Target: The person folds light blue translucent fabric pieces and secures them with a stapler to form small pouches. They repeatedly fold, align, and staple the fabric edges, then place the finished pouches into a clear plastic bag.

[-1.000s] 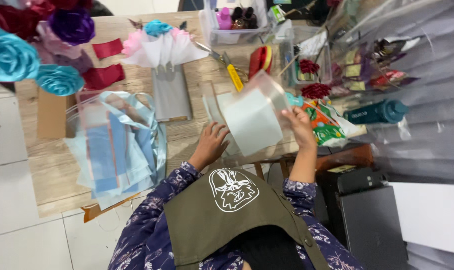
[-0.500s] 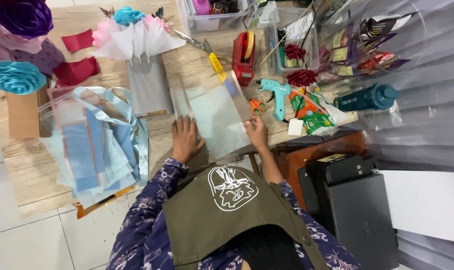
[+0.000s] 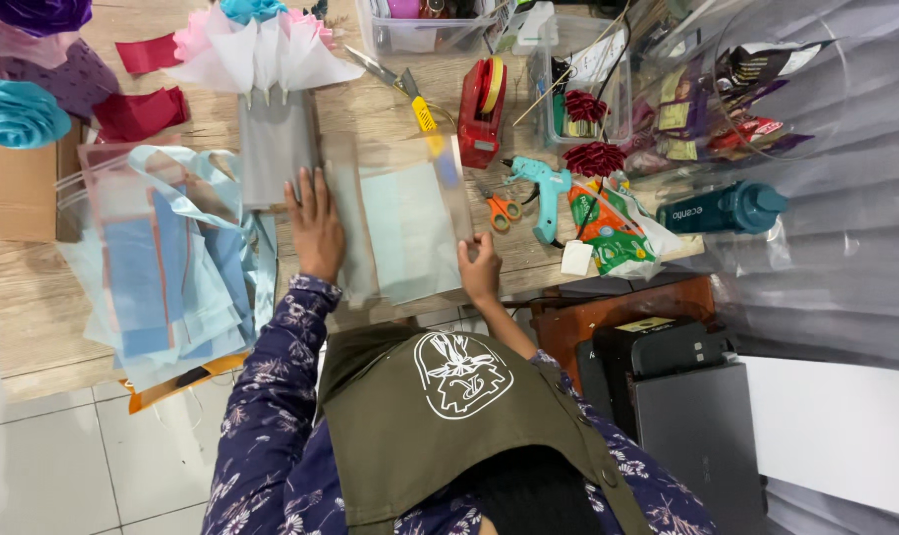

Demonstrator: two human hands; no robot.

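Wooden worktable — fills the upper left and centre of the frame. Stack of pale blue sheets in clear sleeves, left of centre. Clear plastic sheet with a pale green sheet inside, lying flat at centre. Left hand — open, fingers spread, pressed flat on the sheet's left edge. Right hand, fingers curled at the sheet's lower right corner; whether it pinches the corner cannot be told. Red tape dispenser, upper centre. Teal glue gun and orange scissors, just right of the sheet.
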